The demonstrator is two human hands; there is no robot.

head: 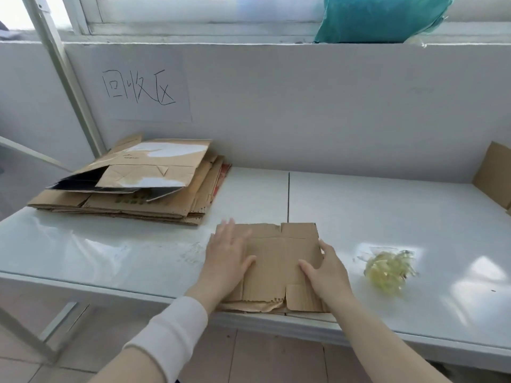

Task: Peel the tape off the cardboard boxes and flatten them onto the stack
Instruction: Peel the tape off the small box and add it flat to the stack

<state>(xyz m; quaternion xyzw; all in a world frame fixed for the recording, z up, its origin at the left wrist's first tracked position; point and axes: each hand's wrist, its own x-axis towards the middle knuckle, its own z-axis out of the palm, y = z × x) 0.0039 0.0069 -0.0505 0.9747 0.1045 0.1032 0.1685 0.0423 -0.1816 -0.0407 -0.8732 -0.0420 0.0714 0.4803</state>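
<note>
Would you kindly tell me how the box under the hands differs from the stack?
The box lies singly at the table's front edge; the stack is many layers by the wall. The left hand and right hand rest on the box; nothing touches the stack. The box is plain brown; the stack's top shows white patches. Both are cardboard.
</note>
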